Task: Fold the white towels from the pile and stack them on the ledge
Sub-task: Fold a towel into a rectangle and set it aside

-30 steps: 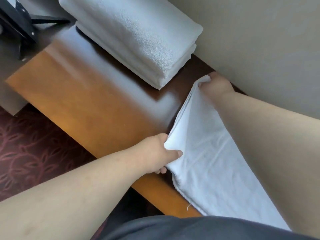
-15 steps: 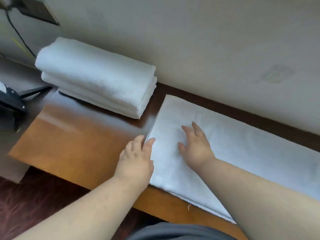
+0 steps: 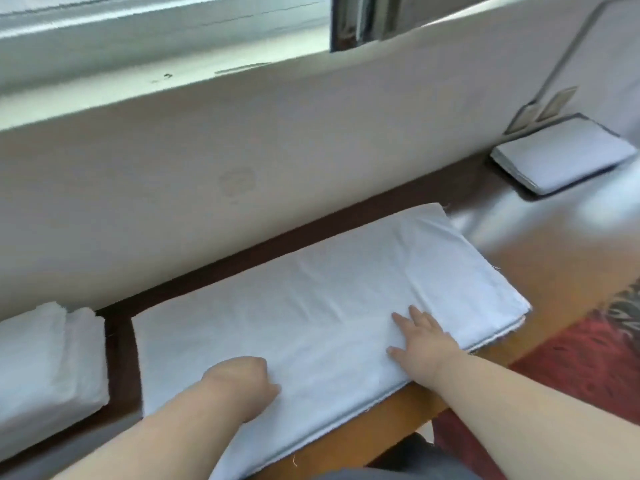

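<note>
The risk we see lies at the front edge of the counter: the long folded towel lies lengthwise along the wall, and its near edge overhangs the wood a little at the lower left, so a hard sweep toward us could drag the layers off or slide the upper ones out of line with those beneath. At its right end the stacked edges already show slightly fanned, and we judge that the next fold would lock in any such offset or the faint creases across the middle. Our right hand has its grip wide, fingers straight and spread, palm pressing flat on the cloth near that right end. Our left hand rests on the cloth near the front edge with fingers curled under; whether that grip pinches fabric we cannot tell. The finished stack of folded towels sits apart at the left.
</note>
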### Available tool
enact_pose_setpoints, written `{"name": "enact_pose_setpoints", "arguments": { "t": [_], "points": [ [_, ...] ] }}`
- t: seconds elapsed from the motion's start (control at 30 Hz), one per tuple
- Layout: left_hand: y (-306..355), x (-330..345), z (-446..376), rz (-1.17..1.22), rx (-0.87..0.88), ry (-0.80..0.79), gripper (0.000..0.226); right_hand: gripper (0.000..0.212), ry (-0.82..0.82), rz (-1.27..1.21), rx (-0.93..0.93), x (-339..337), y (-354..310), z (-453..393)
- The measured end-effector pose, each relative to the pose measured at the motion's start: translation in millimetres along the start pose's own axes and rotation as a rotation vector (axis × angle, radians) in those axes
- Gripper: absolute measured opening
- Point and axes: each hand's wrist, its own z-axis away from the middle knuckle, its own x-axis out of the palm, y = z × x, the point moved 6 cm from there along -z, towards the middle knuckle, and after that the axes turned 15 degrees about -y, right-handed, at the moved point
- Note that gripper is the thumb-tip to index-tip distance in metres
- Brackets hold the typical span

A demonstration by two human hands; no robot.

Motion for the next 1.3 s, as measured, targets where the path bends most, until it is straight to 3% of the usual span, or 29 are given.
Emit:
{"name": "enact_pose_setpoints", "arguments": {
  "t": [0.1,0.13,0.2,0.3,0.4,0.47,0.6,0.73,0.8,0.87,1.03,1.3],
  "points": [
    [29,-23,5,-0.144,-0.077,-0.207,0.05,0.074,0.038,-0.084,0.06,-5,42,6],
    [44,-35,4,-0.204,-0.092,-0.202,0.05,0.074,0.049,-0.114,0.079,-7,57,7],
    [83,-67,-5,-0.273,-0.047,-0.018,0.043,0.072,0.08,-0.16,0.106,-12,82,7],
    [153,-111,-18,-0.091,0.193,0.29,0.032,0.07,0.186,-0.11,0.117,-23,110,8],
    [226,-134,-25,-0.122,0.468,0.374,0.042,0.063,0.281,-0.07,0.146,-35,135,6],
    [262,-148,-33,-0.17,0.517,0.374,0.045,0.052,0.305,-0.184,0.153,-42,152,1],
    [311,-198,-63,-0.185,0.443,0.348,0.045,0.04,0.426,-0.53,0.155,-61,185,-2],
    [340,-269,-87,-0.217,0.283,0.492,0.032,0.06,0.349,-0.814,0.17,-65,212,-14],
    [343,-300,-98,-0.12,0.169,0.556,0.043,0.047,0.244,-0.799,0.193,-63,219,-24],
    [345,-317,-112,-0.029,0.108,0.502,0.06,0.036,0.225,-0.743,0.177,-64,223,-30],
    [348,-326,-137,-0.001,0.22,0.416,0.029,0.036,0.27,-0.698,0.089,-70,226,-30],
    [353,-337,-149,0.151,0.213,0.452,0.03,0.016,0.254,-0.897,-0.01,-80,236,-41]
  ]
}}
